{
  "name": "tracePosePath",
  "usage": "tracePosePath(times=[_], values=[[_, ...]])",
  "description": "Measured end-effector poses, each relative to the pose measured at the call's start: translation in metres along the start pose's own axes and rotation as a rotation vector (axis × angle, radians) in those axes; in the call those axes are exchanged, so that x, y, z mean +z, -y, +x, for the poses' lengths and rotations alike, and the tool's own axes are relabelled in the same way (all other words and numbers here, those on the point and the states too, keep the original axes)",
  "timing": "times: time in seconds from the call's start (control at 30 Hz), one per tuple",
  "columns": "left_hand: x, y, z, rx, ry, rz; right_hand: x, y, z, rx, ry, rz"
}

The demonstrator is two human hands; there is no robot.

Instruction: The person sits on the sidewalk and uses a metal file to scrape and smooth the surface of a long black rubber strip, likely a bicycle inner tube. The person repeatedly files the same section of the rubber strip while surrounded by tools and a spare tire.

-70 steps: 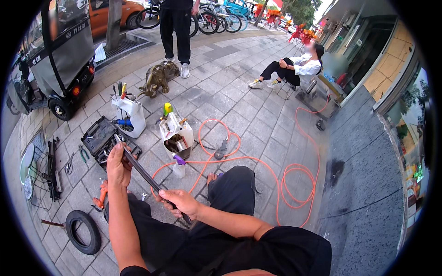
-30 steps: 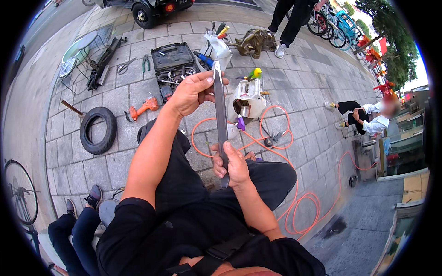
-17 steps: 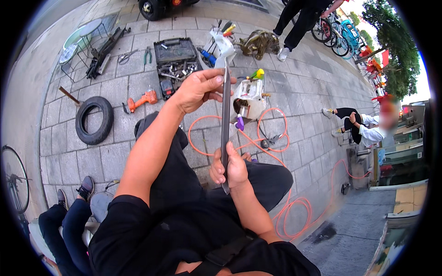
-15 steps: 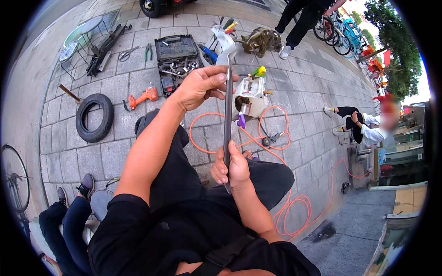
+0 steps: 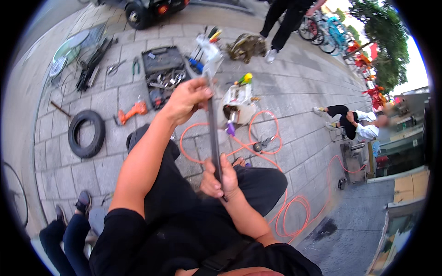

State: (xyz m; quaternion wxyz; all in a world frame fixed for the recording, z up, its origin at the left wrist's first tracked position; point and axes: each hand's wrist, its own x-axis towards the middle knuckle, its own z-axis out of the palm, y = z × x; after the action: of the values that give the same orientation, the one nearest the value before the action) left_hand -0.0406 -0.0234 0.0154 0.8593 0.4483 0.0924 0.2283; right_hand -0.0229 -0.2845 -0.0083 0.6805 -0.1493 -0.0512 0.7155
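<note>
A long, slim dark bar point(image 5: 213, 131) stands nearly upright in front of my chest, with a paler end blurred at the top. Near that upper end, my left hand point(image 5: 188, 100) pinches it between thumb and fingers. Lower down, my right hand point(image 5: 220, 178) is wrapped round the bar, thumb along its side, and the tip pokes out below the palm. Beyond the bar, on the paving, sits a cut-open white container point(image 5: 240, 106) with a yellow-and-green handled tool point(image 5: 245, 78) on top and a purple-ended piece point(image 5: 230, 129) at its mouth.
Ahead to the left lie an open toolbox point(image 5: 162, 60), an orange power drill point(image 5: 132, 112) and a black tyre point(image 5: 86, 134). An orange air hose point(image 5: 188, 132) loops over the paving to the right. One person stands ahead, another sits at right, and someone's legs point(image 5: 76, 234) are at lower left.
The bar and both hands sit a little further left in view, and its top tilts slightly more leftward. My view has shifted, moving the surroundings mostly left. Both hands keep their hold.
</note>
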Motion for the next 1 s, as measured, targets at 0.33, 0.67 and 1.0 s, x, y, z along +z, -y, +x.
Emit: tracePosePath(times=[0.33,0.67,1.0], values=[[-0.001,0.008,0.009,-0.035,-0.075,-0.031,-0.007,0.016,0.013,0.042,-0.083,-0.296],[0.000,-0.003,0.001,-0.077,0.004,0.245,-0.013,0.003,0.003,0.044,-0.125,-0.304],[-0.004,0.007,0.008,-0.057,-0.083,0.220,-0.008,0.007,0.010,0.056,-0.105,-0.268]])
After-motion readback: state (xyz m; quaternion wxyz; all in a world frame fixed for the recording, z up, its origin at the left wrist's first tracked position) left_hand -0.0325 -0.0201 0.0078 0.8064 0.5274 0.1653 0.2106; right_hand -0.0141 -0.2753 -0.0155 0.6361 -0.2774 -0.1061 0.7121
